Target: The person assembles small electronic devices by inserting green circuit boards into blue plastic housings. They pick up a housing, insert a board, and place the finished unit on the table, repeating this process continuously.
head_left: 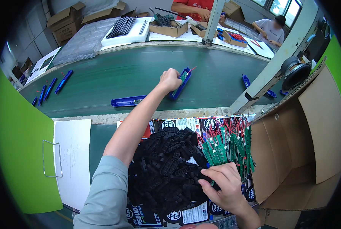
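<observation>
My left hand (170,80) reaches over the green belt, its fingers closed on a long blue plastic housing (175,94). A green circuit board with a reddish wire shows inside that housing. Just left of it, a second blue housing (124,102) lies along the belt's near edge. My right hand (227,186) is at the right side of a heap of black rubber button strips (166,156). Its thumb and fingers are curled on a black strip, mostly hidden by the hand. Beyond this hand lies a bunch of green circuit boards (225,147) with red wires.
More blue housings (63,82) lie on the belt (140,72) at left and right. An open cardboard box (283,152) and a metal post (269,72) stand at the right. A white sheet (73,160) lies at left. Two people sit across the belt.
</observation>
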{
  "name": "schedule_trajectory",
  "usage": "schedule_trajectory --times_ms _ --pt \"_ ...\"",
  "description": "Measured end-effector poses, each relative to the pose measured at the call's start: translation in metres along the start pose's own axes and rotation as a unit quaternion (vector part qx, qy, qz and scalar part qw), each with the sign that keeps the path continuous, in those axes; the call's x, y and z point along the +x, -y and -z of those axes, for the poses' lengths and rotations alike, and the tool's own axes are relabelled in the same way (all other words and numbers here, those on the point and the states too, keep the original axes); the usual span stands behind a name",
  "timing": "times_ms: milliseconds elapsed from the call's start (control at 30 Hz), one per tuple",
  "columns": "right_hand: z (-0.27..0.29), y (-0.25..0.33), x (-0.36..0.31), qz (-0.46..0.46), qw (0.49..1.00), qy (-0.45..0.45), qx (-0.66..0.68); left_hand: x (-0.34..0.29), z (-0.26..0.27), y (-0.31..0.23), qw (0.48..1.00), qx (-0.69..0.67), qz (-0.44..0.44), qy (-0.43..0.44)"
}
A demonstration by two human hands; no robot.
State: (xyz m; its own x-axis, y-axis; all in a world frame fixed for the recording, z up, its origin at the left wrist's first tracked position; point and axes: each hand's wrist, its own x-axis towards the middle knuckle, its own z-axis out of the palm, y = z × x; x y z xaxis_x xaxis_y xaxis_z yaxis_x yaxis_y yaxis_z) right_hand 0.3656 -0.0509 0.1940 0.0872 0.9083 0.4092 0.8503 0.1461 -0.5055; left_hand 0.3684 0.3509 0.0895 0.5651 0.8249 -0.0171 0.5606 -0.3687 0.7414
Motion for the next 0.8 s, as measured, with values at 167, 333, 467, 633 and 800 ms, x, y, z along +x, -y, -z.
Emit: schedule_trajectory --times_ms 167,333,467,633,800 --pt "0.001 -0.002 0.0 0.005 1.0 -0.005 -0.003 -0.013 0.007 0.002 0.994 0.102 -0.036 0.0" --pt "0.002 -0.003 0.0 0.004 0.999 -0.027 -0.025 -0.036 0.026 0.019 0.985 0.129 -0.095 -0.066" --pt "-0.006 -0.012 0.004 0.018 0.998 -0.025 -0.046 -0.073 0.088 0.065 0.988 0.09 -0.122 0.015" --pt "-0.024 -0.019 0.038 0.055 0.996 -0.012 -0.072 -0.135 0.141 0.096 0.969 0.201 -0.13 0.069" --pt "-0.059 -0.026 0.079 0.107 0.991 0.055 -0.062 -0.145 0.147 0.115 0.964 0.233 -0.125 0.037"
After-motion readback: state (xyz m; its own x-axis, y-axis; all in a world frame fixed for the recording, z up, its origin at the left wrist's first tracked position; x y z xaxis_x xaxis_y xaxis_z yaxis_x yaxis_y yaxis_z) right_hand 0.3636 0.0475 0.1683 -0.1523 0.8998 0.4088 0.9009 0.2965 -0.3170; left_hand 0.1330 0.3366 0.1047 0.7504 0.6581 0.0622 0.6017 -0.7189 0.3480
